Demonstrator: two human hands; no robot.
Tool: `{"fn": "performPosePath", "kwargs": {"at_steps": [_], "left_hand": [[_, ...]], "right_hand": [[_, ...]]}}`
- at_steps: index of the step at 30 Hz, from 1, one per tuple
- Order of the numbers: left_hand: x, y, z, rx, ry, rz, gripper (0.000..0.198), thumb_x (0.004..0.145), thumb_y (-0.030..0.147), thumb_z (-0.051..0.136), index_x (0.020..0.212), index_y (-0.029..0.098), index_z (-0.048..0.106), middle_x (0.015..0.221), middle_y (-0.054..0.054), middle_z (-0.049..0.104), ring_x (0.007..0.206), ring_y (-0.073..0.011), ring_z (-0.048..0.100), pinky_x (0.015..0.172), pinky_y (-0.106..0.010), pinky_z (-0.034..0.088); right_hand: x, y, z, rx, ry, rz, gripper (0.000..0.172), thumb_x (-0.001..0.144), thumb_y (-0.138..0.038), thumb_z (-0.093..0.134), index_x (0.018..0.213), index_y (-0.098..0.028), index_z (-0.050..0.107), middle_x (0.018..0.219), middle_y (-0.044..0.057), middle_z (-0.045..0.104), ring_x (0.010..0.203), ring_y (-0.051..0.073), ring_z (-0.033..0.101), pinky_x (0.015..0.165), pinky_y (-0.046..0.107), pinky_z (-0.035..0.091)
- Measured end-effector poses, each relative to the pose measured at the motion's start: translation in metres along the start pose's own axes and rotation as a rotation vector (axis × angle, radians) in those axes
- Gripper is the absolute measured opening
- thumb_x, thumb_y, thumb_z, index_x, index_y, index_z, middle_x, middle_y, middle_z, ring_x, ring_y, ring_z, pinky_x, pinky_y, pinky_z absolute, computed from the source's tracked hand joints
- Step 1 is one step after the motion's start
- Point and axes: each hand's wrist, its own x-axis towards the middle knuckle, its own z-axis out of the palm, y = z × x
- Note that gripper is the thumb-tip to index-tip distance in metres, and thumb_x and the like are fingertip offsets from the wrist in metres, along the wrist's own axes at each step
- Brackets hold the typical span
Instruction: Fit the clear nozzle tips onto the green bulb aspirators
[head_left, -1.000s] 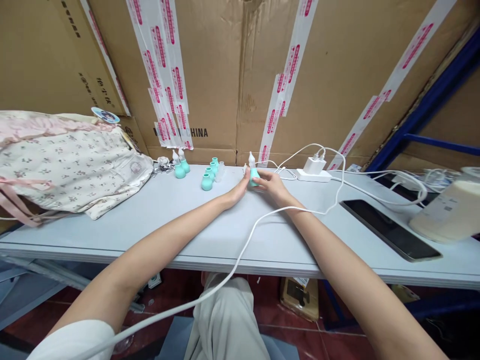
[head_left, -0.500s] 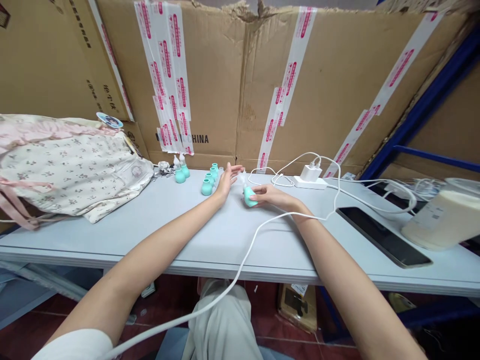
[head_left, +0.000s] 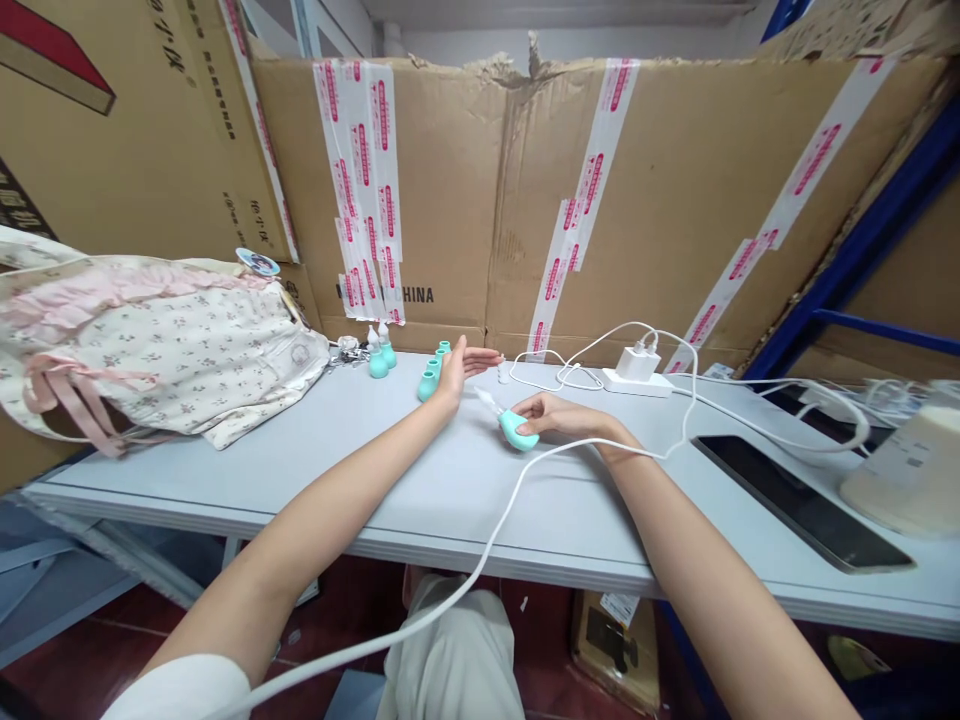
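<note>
My right hand (head_left: 555, 415) is closed around a mint-green bulb syringe (head_left: 517, 430) just above the table. The bulb tilts, and its clear nozzle (head_left: 488, 400) points up and to the left. My left hand (head_left: 459, 372) has its fingers stretched out to the right, holding nothing I can see. It is beside a row of several green bulbs with open necks (head_left: 428, 385), partly covering them. Beyond its fingertips are small whitish pieces (head_left: 502, 372), too small to name. Farther left, two green bulbs with clear nozzles (head_left: 378, 362) stand upright.
A white cable (head_left: 480, 560) crosses in front of me and over my right forearm. A charger on a power strip (head_left: 637, 382) lies at the back right. A phone (head_left: 802, 500) and a cream container (head_left: 911, 480) are right; a flowered bag (head_left: 172, 350) is left. Cardboard (head_left: 450, 200) walls the back.
The bulb syringe in my right hand has tipped from nearly upright to leaning left. My left hand stays outstretched beside the row. The camera view has shifted, showing more above the cardboard.
</note>
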Motion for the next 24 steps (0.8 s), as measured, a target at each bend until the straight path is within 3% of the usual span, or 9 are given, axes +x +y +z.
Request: {"fn": "performPosePath", "kwargs": {"at_steps": [2, 6, 9, 11, 14, 16, 19, 21, 24], "left_hand": [[-0.001, 0.001, 0.001, 0.009, -0.005, -0.022, 0.071, 0.088, 0.061, 0.017, 0.086, 0.008, 0.065, 0.096, -0.016, 0.068, 0.091, -0.0204, 0.065, 0.089, -0.033, 0.046], [-0.004, 0.003, 0.003, 0.023, -0.014, -0.014, 0.069, 0.089, 0.06, 0.02, 0.086, 0.008, 0.065, 0.094, -0.016, 0.068, 0.09, -0.0206, 0.065, 0.088, -0.033, 0.047], [-0.002, 0.001, 0.003, 0.038, -0.028, 0.002, 0.072, 0.088, 0.062, 0.017, 0.088, 0.009, 0.066, 0.095, -0.014, 0.068, 0.092, -0.0205, 0.064, 0.088, -0.033, 0.047], [-0.001, -0.002, 0.005, 0.032, -0.03, -0.015, 0.075, 0.087, 0.064, 0.016, 0.09, 0.009, 0.066, 0.093, -0.014, 0.068, 0.091, -0.0206, 0.064, 0.087, -0.033, 0.047], [-0.001, -0.01, 0.012, 0.058, -0.098, -0.011, 0.072, 0.086, 0.066, 0.022, 0.094, 0.01, 0.065, 0.095, -0.013, 0.067, 0.09, -0.0203, 0.063, 0.083, -0.033, 0.048], [-0.005, -0.018, 0.018, 0.141, -0.133, 0.079, 0.056, 0.083, 0.061, 0.041, 0.099, 0.012, 0.064, 0.101, -0.011, 0.065, 0.092, -0.0192, 0.062, 0.082, -0.031, 0.048], [-0.012, -0.027, 0.025, 0.311, -0.054, 0.244, 0.036, 0.074, 0.038, 0.065, 0.1, 0.012, 0.063, 0.105, -0.011, 0.064, 0.096, -0.0184, 0.059, 0.081, -0.028, 0.047], [-0.016, -0.025, 0.026, 0.407, -0.002, 0.318, 0.029, 0.072, 0.029, 0.067, 0.096, 0.012, 0.066, 0.103, -0.011, 0.064, 0.095, -0.0186, 0.058, 0.079, -0.028, 0.047], [-0.015, -0.008, 0.023, 0.485, 0.1, 0.443, 0.024, 0.07, 0.029, 0.07, 0.09, 0.015, 0.069, 0.103, -0.009, 0.065, 0.098, -0.0194, 0.058, 0.08, -0.029, 0.046]], "right_hand": [[0.0, 0.001, -0.002, -0.04, 0.019, -0.036, 0.034, 0.062, -0.04, 0.077, 0.076, -0.011, 0.067, 0.068, 0.002, 0.058, 0.063, 0.013, 0.049, 0.057, 0.022, 0.038], [-0.001, 0.002, -0.001, 0.027, 0.113, -0.078, 0.038, 0.066, -0.039, 0.075, 0.091, -0.013, 0.068, 0.083, 0.005, 0.062, 0.073, 0.015, 0.054, 0.065, 0.023, 0.041], [0.0, 0.001, 0.001, 0.023, 0.118, -0.078, 0.035, 0.064, -0.038, 0.076, 0.085, -0.012, 0.068, 0.076, 0.003, 0.061, 0.068, 0.013, 0.053, 0.064, 0.023, 0.041], [0.003, 0.003, 0.001, 0.037, 0.224, -0.13, 0.036, 0.061, -0.039, 0.078, 0.082, -0.012, 0.068, 0.074, 0.003, 0.061, 0.067, 0.014, 0.054, 0.065, 0.024, 0.043], [0.012, 0.012, -0.004, 0.179, 0.45, -0.235, 0.047, 0.064, -0.044, 0.076, 0.1, -0.015, 0.066, 0.096, 0.008, 0.064, 0.085, 0.02, 0.059, 0.075, 0.032, 0.049], [0.02, 0.021, -0.007, 0.218, 0.517, -0.255, 0.053, 0.065, -0.045, 0.075, 0.108, -0.018, 0.062, 0.108, 0.01, 0.062, 0.094, 0.024, 0.059, 0.079, 0.037, 0.05], [0.033, 0.031, -0.006, 0.13, 0.527, -0.286, 0.06, 0.058, -0.042, 0.079, 0.109, -0.016, 0.059, 0.109, 0.011, 0.061, 0.099, 0.027, 0.058, 0.086, 0.042, 0.049], [0.039, 0.034, -0.004, 0.071, 0.518, -0.361, 0.062, 0.057, -0.04, 0.078, 0.111, -0.015, 0.058, 0.114, 0.012, 0.059, 0.105, 0.027, 0.056, 0.094, 0.043, 0.045], [0.04, 0.031, -0.004, 0.017, 0.54, -0.44, 0.067, 0.061, -0.039, 0.076, 0.119, -0.018, 0.053, 0.129, 0.012, 0.05, 0.116, 0.027, 0.05, 0.1, 0.042, 0.04]]}}
